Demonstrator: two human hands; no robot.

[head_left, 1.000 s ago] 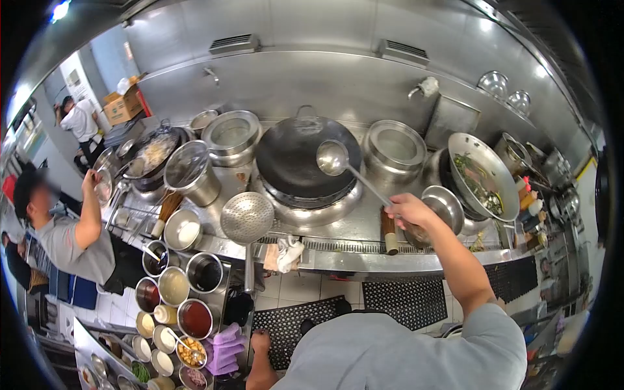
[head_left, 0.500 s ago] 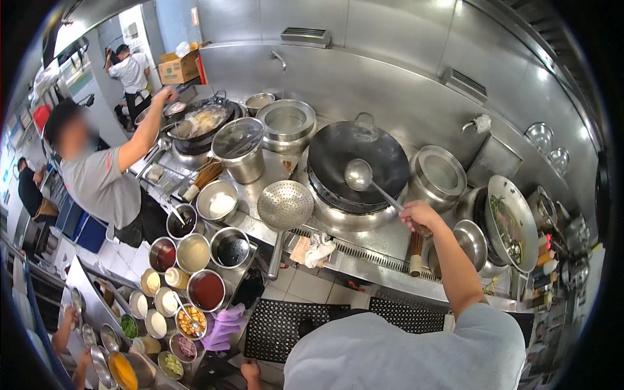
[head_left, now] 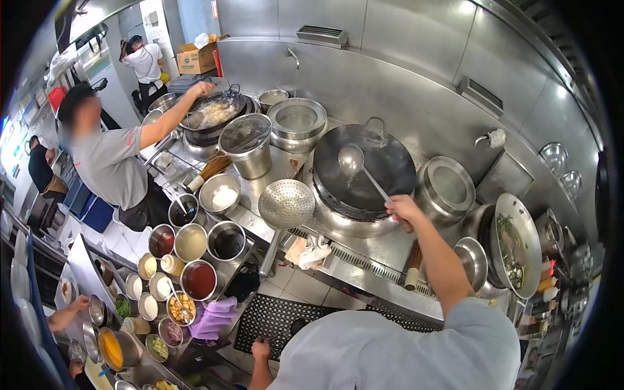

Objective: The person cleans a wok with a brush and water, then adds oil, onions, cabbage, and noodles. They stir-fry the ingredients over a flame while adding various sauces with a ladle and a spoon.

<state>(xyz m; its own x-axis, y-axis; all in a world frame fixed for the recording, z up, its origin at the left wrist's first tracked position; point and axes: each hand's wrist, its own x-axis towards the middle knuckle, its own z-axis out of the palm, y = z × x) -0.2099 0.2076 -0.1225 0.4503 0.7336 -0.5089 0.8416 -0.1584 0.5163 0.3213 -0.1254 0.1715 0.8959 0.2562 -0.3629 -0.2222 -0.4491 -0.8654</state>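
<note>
My right hand (head_left: 402, 209) is wrapped around the handle of a long steel ladle (head_left: 351, 160). The ladle's round bowl hangs over the left part of a large black wok (head_left: 387, 185) that sits on the burner. Inside the wok I see only a dark, slightly shiny surface. Low beside my body, above the black perforated floor mat (head_left: 270, 318), my left hand (head_left: 261, 349) hangs with its fingers curled in, and nothing shows in it. A perforated strainer (head_left: 286, 204) rests left of the wok, its handle jutting over the counter's front edge.
Lidded steel pots (head_left: 447, 185) flank the wok. A large pan with greens (head_left: 517, 244) leans at the right. Sauce and ingredient bowls (head_left: 199, 279) crowd the left counter. A co-worker (head_left: 110, 162) reaches over another wok (head_left: 218, 112). A bamboo brush (head_left: 413, 266) lies at the front edge.
The view has shifted slightly. The ladle has moved left and up within the wok, still in my right hand. More of my left hand and forearm shows. The co-worker's arm reaches farther over their wok.
</note>
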